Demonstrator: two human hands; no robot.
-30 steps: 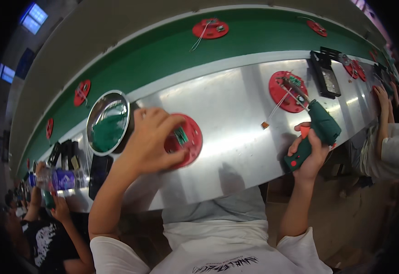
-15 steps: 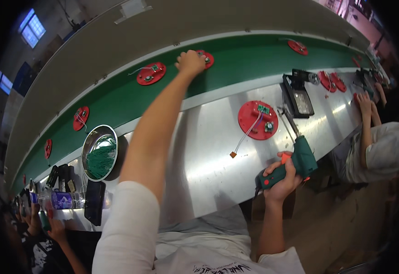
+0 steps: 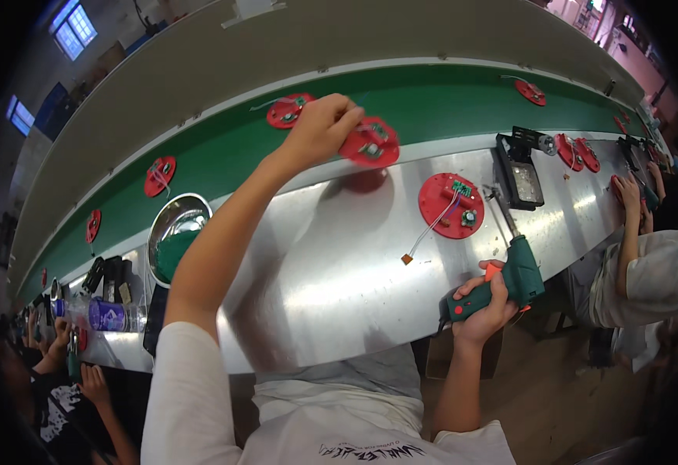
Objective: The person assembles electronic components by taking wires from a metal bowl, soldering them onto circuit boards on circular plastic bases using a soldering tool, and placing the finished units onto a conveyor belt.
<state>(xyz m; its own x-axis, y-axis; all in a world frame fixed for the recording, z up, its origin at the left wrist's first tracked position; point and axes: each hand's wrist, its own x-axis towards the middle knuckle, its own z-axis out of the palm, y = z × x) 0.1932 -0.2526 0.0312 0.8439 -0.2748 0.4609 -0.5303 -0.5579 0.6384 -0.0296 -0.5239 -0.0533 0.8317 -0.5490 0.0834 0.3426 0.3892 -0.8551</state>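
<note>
Pinched at its left edge, a red round plate [image 3: 371, 142] with small green circuit boards hangs from my left hand [image 3: 322, 128], above the far edge of the steel bench. My right hand [image 3: 484, 306] is wrapped around a green soldering gun [image 3: 522, 273] with an orange trigger. Its thin metal tip points away from me, beside a second red round plate [image 3: 437, 203] lying on the bench. That plate carries a green circuit board [image 3: 461, 188], and white wires run from it to a small brown connector [image 3: 407, 260].
A green conveyor belt [image 3: 222, 138] runs along the bench's far side with several red plates on it. A black soldering stand [image 3: 522, 180] is at the right. At left stand a metal bowl [image 3: 160, 226] of green wires and a bottle [image 3: 110, 315]. Co-workers sit at both sides.
My left hand has lifted the red plate off the green belt and brought it nearer, over the bench. My right hand still holds the soldering gun in about the same place.
</note>
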